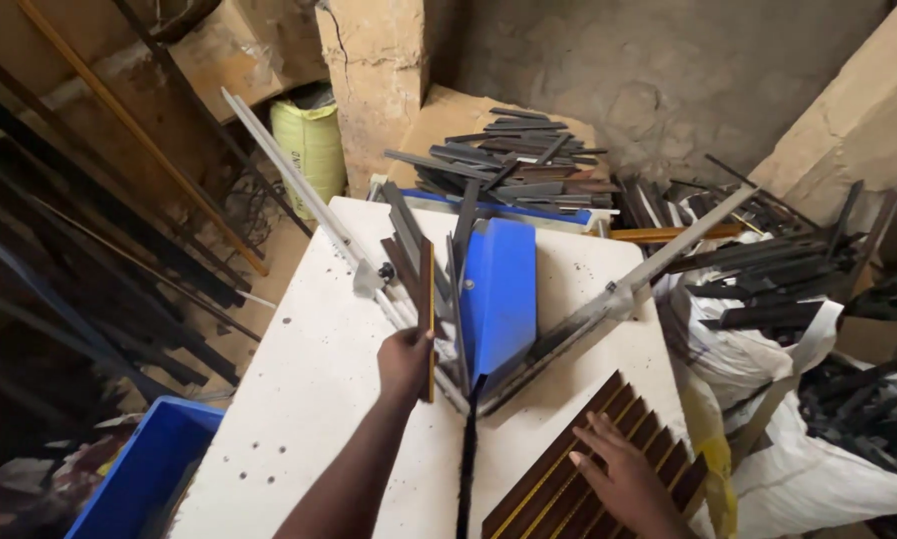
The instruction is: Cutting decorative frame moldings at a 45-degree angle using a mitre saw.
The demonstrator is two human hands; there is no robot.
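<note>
Gripping a brown strip (428, 319), left hand (405, 361); right hand (623, 469) flat on brown strips (568, 469).

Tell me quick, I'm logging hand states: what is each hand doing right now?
Left hand: closed around a narrow brown strip, held upright.
Right hand: open, fingers spread flat on the row of brown strips.

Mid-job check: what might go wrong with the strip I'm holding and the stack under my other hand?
The left hand holds a brown strip upright among loose dark strips leaning by the blue guard; a nudge may topple them. The right hand rests on a row of brown strips near the white table edge; they might slide off.
</note>
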